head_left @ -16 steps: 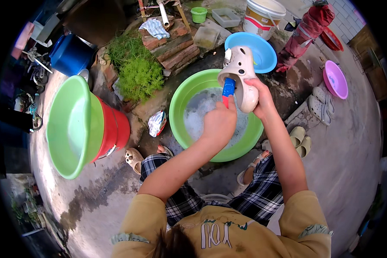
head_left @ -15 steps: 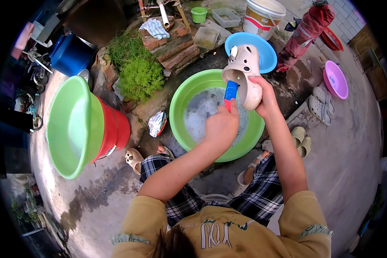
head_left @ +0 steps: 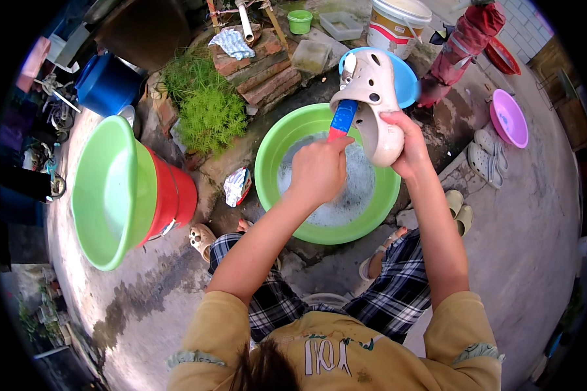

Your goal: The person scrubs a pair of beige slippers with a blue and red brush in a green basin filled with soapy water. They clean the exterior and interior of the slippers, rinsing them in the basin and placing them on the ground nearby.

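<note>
My right hand (head_left: 409, 144) grips a pale clog (head_left: 379, 88) by its heel, tilted over the right part of a green basin (head_left: 262, 176) with sudsy water (head_left: 349, 195). Closed round the red end of a blue-and-red brush (head_left: 344, 118) is my left hand (head_left: 319, 168). The brush's blue part reaches into the clog's opening; its bristles are hidden inside.
A light blue basin (head_left: 407, 85) sits behind the clog. To the left, a large green basin (head_left: 104, 195) leans on a red bucket (head_left: 176, 189). A crumpled packet (head_left: 237, 187) lies beside the suds basin. Grey clogs (head_left: 484, 163) and a pink basin (head_left: 509, 119) are at right.
My left hand and the brush have moved slightly left and up. The clog has tipped a little and shifted, with its toe higher.
</note>
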Action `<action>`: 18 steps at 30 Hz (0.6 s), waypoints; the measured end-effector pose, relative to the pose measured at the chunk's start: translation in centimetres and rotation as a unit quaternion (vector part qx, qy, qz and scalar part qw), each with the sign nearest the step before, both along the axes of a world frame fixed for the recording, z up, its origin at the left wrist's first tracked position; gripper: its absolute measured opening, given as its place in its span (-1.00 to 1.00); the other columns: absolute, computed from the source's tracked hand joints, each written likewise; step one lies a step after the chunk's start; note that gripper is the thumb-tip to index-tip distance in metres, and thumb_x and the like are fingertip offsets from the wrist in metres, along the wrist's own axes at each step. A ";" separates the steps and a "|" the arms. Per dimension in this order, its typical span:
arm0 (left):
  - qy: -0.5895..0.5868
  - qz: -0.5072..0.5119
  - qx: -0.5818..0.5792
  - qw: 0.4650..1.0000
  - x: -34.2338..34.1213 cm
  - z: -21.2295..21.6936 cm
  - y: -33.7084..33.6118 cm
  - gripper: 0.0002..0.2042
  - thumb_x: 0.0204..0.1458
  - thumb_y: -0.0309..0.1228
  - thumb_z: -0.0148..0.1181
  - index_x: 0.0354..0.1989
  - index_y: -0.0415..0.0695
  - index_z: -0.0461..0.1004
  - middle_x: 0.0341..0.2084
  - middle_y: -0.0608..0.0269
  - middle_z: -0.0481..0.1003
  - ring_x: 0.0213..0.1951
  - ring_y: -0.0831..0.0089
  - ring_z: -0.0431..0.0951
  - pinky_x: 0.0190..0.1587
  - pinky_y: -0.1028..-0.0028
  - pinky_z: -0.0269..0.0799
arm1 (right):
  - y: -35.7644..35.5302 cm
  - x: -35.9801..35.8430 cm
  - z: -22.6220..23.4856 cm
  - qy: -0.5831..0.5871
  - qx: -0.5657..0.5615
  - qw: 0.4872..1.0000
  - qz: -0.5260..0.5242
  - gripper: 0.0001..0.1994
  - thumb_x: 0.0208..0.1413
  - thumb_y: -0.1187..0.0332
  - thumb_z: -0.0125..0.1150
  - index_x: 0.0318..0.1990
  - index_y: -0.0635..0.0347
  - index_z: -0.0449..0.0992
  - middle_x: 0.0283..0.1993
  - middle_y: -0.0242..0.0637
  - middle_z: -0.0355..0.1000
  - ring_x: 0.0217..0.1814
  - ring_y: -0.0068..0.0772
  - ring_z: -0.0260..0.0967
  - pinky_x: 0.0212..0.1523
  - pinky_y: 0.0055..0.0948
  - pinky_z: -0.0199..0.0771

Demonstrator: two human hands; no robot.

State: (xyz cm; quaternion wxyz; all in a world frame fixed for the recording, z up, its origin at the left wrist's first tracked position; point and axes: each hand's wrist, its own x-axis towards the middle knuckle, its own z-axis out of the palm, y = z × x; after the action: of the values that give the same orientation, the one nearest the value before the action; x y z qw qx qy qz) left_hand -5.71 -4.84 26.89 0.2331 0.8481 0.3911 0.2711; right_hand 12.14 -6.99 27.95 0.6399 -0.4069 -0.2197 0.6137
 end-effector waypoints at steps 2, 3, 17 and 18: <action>0.009 0.027 0.005 1.000 0.6 -0.7 1.3 -0.77 -0.03 -0.46 -0.05 -0.23 -0.04 0.52 -0.56 -0.02 0.46 -0.48 0.04 0.48 -0.41 0.18 0.35 | -0.8 -2.3 0.4 0.001 -0.016 0.999 0.034 -0.37 -0.12 0.34 0.10 0.20 0.15 0.11 0.02 -0.23 0.27 0.03 -0.33 0.26 0.01 -0.36 0.28; 0.015 0.043 0.011 0.999 0.9 -1.1 2.0 -0.77 -0.02 -0.46 -0.05 -0.23 -0.04 0.52 -0.56 -0.04 0.46 -0.48 0.04 0.48 -0.40 0.18 0.35 | -1.1 -3.3 0.2 -0.014 -0.010 0.998 0.053 -0.36 -0.13 0.34 0.11 0.20 0.15 0.10 0.01 -0.23 0.28 0.01 -0.34 0.27 -0.01 -0.37 0.29; -0.116 0.045 -0.131 0.984 -1.6 1.0 0.2 -0.65 0.06 -0.37 -0.09 0.03 -0.21 0.26 -0.51 -0.10 0.46 -0.42 -0.02 0.47 -0.33 0.13 0.32 | 0.6 3.3 -0.6 0.084 0.008 0.993 -0.077 -0.56 -0.07 0.24 0.10 -0.02 0.23 0.33 -0.15 -0.21 0.41 -0.17 -0.28 0.40 -0.12 -0.29 0.41; -0.130 0.026 -0.136 0.982 -1.7 1.0 0.3 -0.63 0.08 -0.34 -0.08 0.03 -0.27 0.23 -0.50 -0.10 0.45 -0.41 -0.01 0.47 -0.32 0.16 0.31 | 0.5 3.2 -0.4 0.089 0.013 0.993 -0.078 -0.56 -0.07 0.24 0.10 -0.02 0.23 0.33 -0.15 -0.22 0.41 -0.16 -0.28 0.40 -0.11 -0.29 0.41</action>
State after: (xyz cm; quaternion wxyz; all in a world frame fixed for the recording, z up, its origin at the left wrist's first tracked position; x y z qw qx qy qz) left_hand -7.46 -4.52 27.86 0.3878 0.7556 0.4124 0.3295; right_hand 15.34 -6.49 27.53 0.7080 -0.3579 -0.1378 0.5930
